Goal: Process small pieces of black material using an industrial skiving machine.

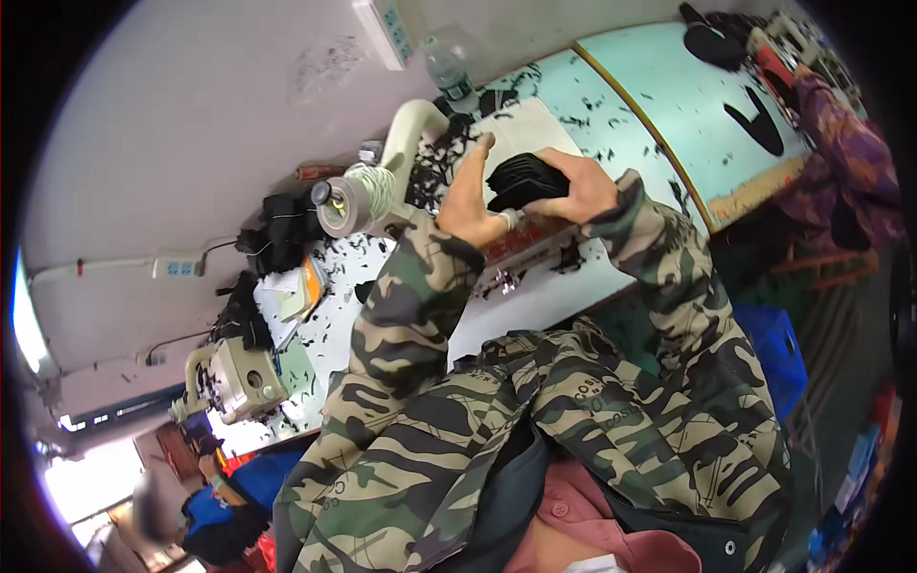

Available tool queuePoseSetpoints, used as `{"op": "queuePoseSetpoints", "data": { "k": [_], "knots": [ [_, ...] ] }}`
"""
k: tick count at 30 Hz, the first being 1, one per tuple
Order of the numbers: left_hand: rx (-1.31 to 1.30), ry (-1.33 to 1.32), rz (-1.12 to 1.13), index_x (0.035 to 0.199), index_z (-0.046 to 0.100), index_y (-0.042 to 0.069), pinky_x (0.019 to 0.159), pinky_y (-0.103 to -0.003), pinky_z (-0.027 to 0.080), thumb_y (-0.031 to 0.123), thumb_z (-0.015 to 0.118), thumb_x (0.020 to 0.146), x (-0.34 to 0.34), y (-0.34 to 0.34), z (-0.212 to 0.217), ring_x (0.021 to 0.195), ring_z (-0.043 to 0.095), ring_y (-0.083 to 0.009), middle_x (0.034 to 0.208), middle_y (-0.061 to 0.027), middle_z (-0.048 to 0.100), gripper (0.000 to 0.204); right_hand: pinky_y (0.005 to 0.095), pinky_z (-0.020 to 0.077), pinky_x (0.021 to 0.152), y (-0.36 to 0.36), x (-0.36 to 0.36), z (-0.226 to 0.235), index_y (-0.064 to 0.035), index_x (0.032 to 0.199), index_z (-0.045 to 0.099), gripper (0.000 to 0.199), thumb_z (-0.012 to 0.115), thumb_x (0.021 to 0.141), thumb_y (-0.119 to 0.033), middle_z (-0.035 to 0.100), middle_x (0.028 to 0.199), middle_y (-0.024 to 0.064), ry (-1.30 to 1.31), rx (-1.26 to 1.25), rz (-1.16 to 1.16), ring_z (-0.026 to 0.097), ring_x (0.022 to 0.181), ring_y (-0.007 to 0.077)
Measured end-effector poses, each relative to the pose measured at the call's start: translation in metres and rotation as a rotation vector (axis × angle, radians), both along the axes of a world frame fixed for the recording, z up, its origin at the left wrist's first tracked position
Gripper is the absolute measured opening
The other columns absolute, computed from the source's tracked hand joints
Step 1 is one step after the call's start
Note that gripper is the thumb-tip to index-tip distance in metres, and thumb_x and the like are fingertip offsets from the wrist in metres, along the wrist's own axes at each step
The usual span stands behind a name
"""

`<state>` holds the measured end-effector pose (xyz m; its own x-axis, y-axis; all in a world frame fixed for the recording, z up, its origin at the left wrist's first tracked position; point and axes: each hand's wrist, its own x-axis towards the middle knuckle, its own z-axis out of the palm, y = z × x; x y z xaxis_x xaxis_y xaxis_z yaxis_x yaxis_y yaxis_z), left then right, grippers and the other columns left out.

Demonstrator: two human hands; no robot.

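Observation:
A thick stack of black fabric pieces (525, 180) stands over the sewing machine bed at the middle of the table. My right hand (583, 186) grips its right side, with fingers at the far edge and thumb at the near edge. On the other side my left hand (465, 199) is open, its fingers stretched away from me and its thumb close to the stack's near left corner. Something pale is wrapped round that thumb. Whether the left hand touches the stack I cannot tell. A cream sewing machine (406, 143) with white thread wound at its end is beside my left hand.
Black scraps litter the white table (597, 277). A plastic bottle (449, 76) stands by the wall beneath a power strip (384, 33). Another sewing machine (244, 380) is at the left. At the far right a person in a purple patterned sleeve (841, 134) works; a blue stool (772, 358) stands nearer.

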<state>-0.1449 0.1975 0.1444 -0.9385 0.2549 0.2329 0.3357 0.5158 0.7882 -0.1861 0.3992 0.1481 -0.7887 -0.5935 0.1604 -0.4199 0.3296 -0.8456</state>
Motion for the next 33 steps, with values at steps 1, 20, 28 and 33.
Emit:
{"op": "queuePoseSetpoints", "data": {
  "k": [1, 20, 28, 33],
  "knots": [
    [-0.031, -0.012, -0.001, 0.132, 0.025, -0.004, 0.101, -0.038, 0.031, 0.011, 0.066, 0.057, -0.009, 0.001, -0.018, 0.120, 0.038, -0.0374, 0.126, -0.0270, 0.039, 0.087, 0.0315, 0.0458, 0.077, -0.004, -0.012, -0.014, -0.0013, 0.106, 0.054, 0.051, 0.075, 0.063, -0.019, 0.061, 0.094, 0.0154, 0.007, -0.015, 0.047, 0.060, 0.086, 0.0258],
    [-0.224, -0.122, 0.218, 0.108, 0.045, 0.002, 0.088, -0.041, 0.037, 0.010, 0.065, 0.055, -0.006, 0.002, -0.021, 0.098, 0.046, -0.0373, 0.103, -0.0177, 0.051, 0.057, 0.0515, 0.0258, 0.099, -0.025, -0.017, -0.043, 0.0010, 0.133, 0.026, 0.085, 0.062, 0.060, -0.025, 0.048, 0.114, 0.0176, 0.323, 0.402, 0.078, 0.044, 0.111, 0.0320],
    [-0.035, -0.236, 0.071, 0.115, 0.046, -0.001, 0.085, -0.035, 0.042, 0.018, 0.056, 0.073, 0.025, -0.009, 0.021, 0.094, 0.056, -0.0313, 0.103, -0.0194, 0.056, 0.047, 0.0340, 0.0394, 0.088, -0.021, 0.015, -0.027, 0.0024, 0.128, 0.033, 0.055, 0.057, 0.082, -0.016, 0.055, 0.109, 0.0154, -0.423, -0.143, 0.388, 0.052, 0.102, 0.0250],
    [-0.078, -0.505, 0.194, 0.110, 0.051, -0.004, 0.082, -0.031, 0.041, 0.011, 0.042, 0.089, 0.081, -0.039, 0.023, 0.093, 0.056, -0.0252, 0.098, -0.0177, 0.059, 0.028, 0.0236, 0.0427, 0.076, -0.061, 0.076, -0.025, 0.0013, 0.116, 0.045, 0.038, 0.054, 0.088, -0.022, 0.055, 0.097, 0.0029, -1.085, -0.385, 0.419, 0.052, 0.087, 0.0091]
  ]
}}
